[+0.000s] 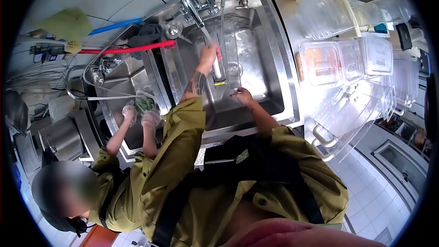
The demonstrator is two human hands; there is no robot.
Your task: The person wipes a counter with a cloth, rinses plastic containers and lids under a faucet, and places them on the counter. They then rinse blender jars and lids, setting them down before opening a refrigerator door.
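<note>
My left hand [208, 57] is closed under the curved faucet [186, 0], in its water stream, over the large steel sink [270, 64]. Something pinkish-red shows at its fingers, too small to make out. A whitish tube-like shape, perhaps water, runs below it. Farther right and nearer my body, my right hand [242, 96] pinches the near end of a long clear plastic piece [231, 50], which extends toward the back of the sink. A small yellow strip [220, 83] lies between my hands.
At left, a co-worker's gloved hands [141, 118] hold leafy greens [145, 104] over a second sink [112, 110]. Clear containers [320, 61] and a handled clear bin [340, 123] stand on the right counter. A red hose [128, 47] and whisks [43, 75] are at upper left.
</note>
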